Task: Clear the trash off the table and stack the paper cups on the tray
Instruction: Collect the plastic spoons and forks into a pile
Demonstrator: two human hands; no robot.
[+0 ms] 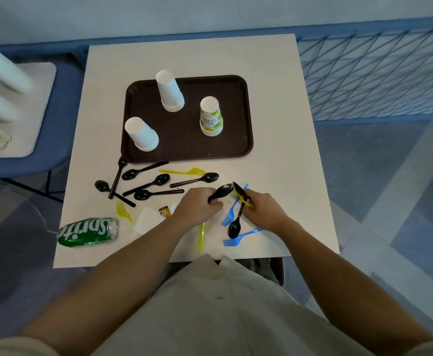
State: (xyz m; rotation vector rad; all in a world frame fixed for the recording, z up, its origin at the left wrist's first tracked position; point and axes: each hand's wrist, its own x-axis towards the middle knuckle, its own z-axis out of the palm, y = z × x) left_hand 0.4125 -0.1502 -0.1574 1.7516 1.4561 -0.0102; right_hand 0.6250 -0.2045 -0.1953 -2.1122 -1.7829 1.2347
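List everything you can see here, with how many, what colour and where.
table: one, off-white, centre
tray: one, dark brown, far half of table
white cup stacks: two, white, upside down on tray
printed cup stack: one, white and green, tray's right side
black spoons: six loose, black, between tray and hands; more held
yellow cutlery: three loose, yellow, scattered near side
blue forks: two, blue, by right hand
can: one, green, on its side, near left corner
napkin: one, white, beside can
sachet: one, orange-brown, by napkin
left hand: one, grips a black spoon
right hand: one, holds black and yellow cutlery
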